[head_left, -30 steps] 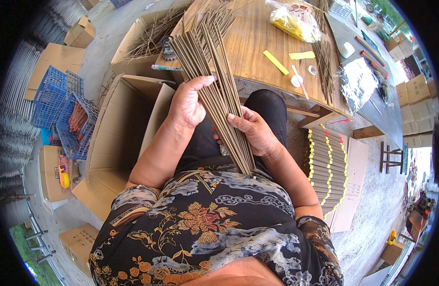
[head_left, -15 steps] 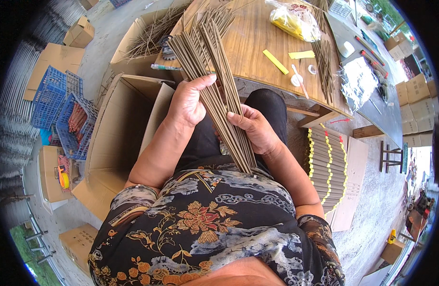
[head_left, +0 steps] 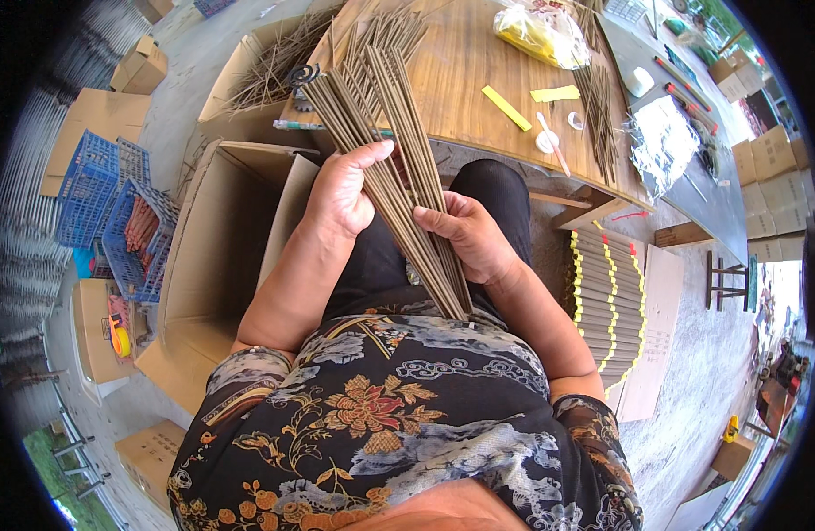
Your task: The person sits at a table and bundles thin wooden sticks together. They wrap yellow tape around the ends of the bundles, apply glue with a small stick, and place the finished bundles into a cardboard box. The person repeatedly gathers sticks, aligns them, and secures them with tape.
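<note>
A bundle of thin brown incense sticks (head_left: 391, 196) slants across my lap, its upper ends fanned into two groups and its lower ends close together near my shirt. My left hand (head_left: 343, 189) is closed round the left group, thumb lying across the sticks. Lower down, my right hand (head_left: 476, 237) grips the right group, its thumb pressed on the front. Most of the fingers are hidden behind the bundle. More loose incense sticks (head_left: 398, 34) lie on the wooden table (head_left: 465, 115) just beyond the held ones.
An open cardboard box (head_left: 220, 239) stands at my left, with a box of sticks (head_left: 274, 66) behind it. Blue crates (head_left: 88, 190) sit farther left. Yellow strips (head_left: 506, 108) and a plastic bag (head_left: 542, 35) lie on the table. Yellow-banded bundles (head_left: 609, 301) rest at my right.
Both hands keep their hold on the incense sticks and have barely shifted. The whole view has moved slightly, and the bundle's fanned upper ends sit a little farther left.
</note>
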Available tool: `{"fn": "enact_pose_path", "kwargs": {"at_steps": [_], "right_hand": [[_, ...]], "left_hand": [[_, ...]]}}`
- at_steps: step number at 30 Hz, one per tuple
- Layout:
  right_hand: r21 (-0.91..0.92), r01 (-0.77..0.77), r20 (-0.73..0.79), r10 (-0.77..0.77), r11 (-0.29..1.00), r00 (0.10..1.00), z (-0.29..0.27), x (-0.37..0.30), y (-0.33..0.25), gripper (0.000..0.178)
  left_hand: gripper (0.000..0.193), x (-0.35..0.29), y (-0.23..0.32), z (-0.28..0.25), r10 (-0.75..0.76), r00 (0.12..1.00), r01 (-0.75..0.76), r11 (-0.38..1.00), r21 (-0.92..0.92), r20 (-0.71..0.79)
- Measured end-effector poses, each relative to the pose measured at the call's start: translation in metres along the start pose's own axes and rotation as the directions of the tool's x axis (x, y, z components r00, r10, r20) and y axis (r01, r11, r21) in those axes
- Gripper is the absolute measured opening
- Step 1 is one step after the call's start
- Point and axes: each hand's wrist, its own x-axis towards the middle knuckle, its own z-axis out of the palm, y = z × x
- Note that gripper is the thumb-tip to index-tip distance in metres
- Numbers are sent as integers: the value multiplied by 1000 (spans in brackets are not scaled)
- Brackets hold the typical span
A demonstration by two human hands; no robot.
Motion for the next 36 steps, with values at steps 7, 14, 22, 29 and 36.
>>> {"fn": "enact_pose_path", "kwargs": {"at_steps": [7, 14, 22, 29, 36], "right_hand": [[-26, -2, 2, 2, 1000, 1000, 3, -2, -4, 18], [-38, -5, -14, 4, 999, 1000, 4, -3, -5, 18], [3, 2, -2, -2, 1000, 1000, 4, -3, -5, 16], [-11, -15, -16, 15, 1000, 1000, 5, -4, -5, 17], [-99, 9, 6, -9, 995, 1000, 7, -6, -5, 20]], "left_hand": [[13, 1, 0, -7, -3, 998, 0, 999, 54, 66], [13, -2, 1, -1, 1, 998, -4, 999, 53, 55], [21, 3, 0, -10, -11, 998, 11, 1000, 8, 65], [15, -1, 1, -2, -32, 996, 33, 999, -13, 86], [16, -2, 1, -3, -27, 995, 31, 999, -34, 95]]}}
